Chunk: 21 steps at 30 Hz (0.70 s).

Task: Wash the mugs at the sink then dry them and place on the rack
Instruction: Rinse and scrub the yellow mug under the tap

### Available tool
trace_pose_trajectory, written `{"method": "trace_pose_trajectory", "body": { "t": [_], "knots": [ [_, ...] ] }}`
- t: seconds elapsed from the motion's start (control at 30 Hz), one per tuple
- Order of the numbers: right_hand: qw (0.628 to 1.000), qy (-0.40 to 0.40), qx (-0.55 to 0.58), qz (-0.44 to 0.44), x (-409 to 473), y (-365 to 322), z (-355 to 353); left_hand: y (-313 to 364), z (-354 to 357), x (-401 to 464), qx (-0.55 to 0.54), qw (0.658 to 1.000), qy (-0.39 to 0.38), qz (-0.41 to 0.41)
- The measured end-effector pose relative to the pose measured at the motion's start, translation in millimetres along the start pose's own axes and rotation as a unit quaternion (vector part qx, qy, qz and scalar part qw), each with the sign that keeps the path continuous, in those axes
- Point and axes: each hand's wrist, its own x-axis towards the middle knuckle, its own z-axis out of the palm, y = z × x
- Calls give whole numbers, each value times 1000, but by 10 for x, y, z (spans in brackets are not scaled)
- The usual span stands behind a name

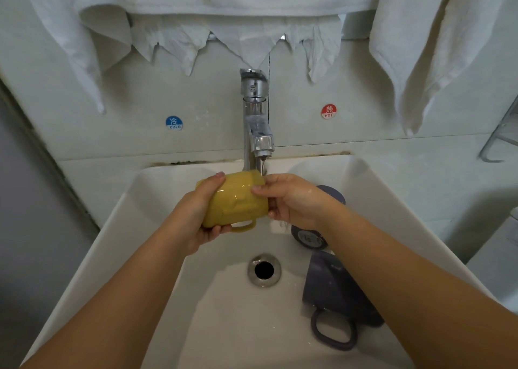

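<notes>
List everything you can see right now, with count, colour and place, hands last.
yellow mug: 1, yellow, held on its side under the tap
grey mugs: 2, dark grey, lying in the sink at right, one partly behind the right arm
sink: 1, white, centre
drain: 1, metal, sink floor
tap: 1, chrome, behind the sink, water running
towels: several, white, hanging on the wall above
cold sticker: 1, blue, wall left of tap
hot sticker: 1, red, wall right of tap
rack: 1, metal, right edge, partly seen
left hand: grips the yellow mug's base end
right hand: holds the mug's rim end under the water
</notes>
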Motion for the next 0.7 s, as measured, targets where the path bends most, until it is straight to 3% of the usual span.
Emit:
{"method": "trace_pose_trajectory", "body": {
  "t": [0.17, 0.37, 0.57, 0.7],
  "knots": [
    [993, 116, 10, 23, 91, 27, 29, -18, 68, 6, 35, 996, 7, 81],
    [1000, 18, 3, 4, 30, 14, -32, -10, 43, -10, 32, 995, 15, 98],
    [987, 156, -17, 24, 46, -17, 21, -69, 129, -61, 113, 970, 10, 214],
    [995, 93, -42, 6, 47, -13, 39, -51, 115, -47, 53, 981, 23, 184]
  ]
}}
